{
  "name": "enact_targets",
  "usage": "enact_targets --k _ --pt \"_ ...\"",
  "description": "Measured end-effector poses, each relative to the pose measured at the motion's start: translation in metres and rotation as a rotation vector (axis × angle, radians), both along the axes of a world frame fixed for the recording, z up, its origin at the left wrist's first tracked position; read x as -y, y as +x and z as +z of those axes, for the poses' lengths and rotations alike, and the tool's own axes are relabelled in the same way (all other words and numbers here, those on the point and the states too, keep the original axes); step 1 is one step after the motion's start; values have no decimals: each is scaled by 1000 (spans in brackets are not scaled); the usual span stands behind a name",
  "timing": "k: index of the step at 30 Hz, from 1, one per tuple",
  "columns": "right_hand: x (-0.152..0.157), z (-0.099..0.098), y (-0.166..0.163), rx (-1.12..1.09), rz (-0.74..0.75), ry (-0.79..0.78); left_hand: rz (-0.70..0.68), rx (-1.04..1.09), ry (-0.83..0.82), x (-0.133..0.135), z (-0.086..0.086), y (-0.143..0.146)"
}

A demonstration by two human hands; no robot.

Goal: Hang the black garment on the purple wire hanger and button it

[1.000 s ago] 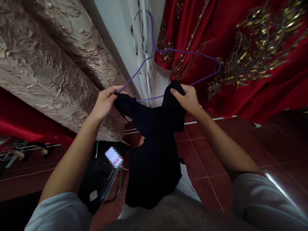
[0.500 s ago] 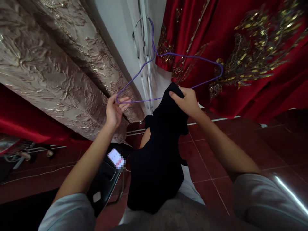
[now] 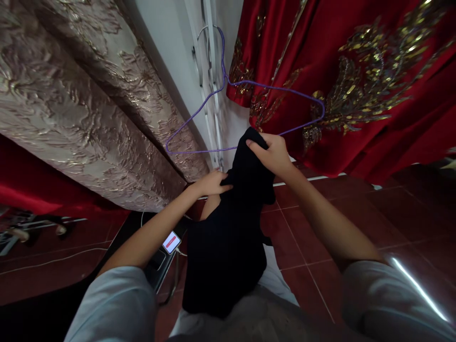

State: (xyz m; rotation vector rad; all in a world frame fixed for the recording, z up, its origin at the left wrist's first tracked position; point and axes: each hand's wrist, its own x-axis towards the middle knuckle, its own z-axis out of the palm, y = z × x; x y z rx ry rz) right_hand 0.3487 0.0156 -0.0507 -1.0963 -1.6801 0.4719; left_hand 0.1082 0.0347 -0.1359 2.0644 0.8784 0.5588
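A black garment hangs down over my lap, its upper end gathered at the bottom bar of a purple wire hanger. My right hand grips that upper end, thumb on top, close to the bar; whether the fingers also hold the wire is hidden. Lower down, my left hand pinches the garment's left edge between thumb and fingers. The hanger's hook rests on a white metal rack, and its left corner is free of any hand.
Beige textured curtains hang at the left, red cloth with gold sequins at the right. On a black seat or table at lower left lies a lit phone with a white cable. Red tiles cover the floor.
My left hand has left the hanger's left corner and moved down and right onto the garment's edge. My right hand keeps its grip. The view has shifted slightly.
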Motion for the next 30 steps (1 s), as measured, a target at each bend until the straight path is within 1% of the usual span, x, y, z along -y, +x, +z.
enact_targets --k 3,5,6,8,11,12,14,15,17,20,22,25,27,28,30 --pt "-2 1 10 81 -96 46 160 -145 79 -1 -8 -47" --pt "-5 -2 11 102 -128 54 247 -178 114 -2 -3 -82" --pt "-8 -5 10 103 -133 54 282 -184 137 -2 3 -97" --pt "-13 -9 6 94 -138 57 371 -213 241 0 23 -122" --pt "-20 -13 0 71 -142 69 511 -321 485 10 65 -139" --pt "-21 -13 -1 63 -139 70 536 -376 548 15 80 -141" --pt "-21 -12 -1 50 -121 68 564 -484 618 24 106 -138" --pt "-20 -10 -1 43 -108 64 581 -520 642 28 117 -135" --pt "-17 -8 0 24 -76 47 622 -512 691 30 131 -126" --pt "-14 -8 -3 -4 -23 -2 602 -330 732 20 137 -105" --pt "-12 -11 -10 -38 23 -48 560 -187 742 6 138 -88" --pt "-7 -17 -21 -50 102 -81 548 -68 768 -19 140 -66" --pt "-1 -18 -20 -11 110 -16 550 -43 773 -32 140 -61" --pt "3 -16 -15 1 82 48 547 -43 771 -37 140 -61" --pt "9 -8 3 -23 -55 203 542 -50 768 -44 139 -65"
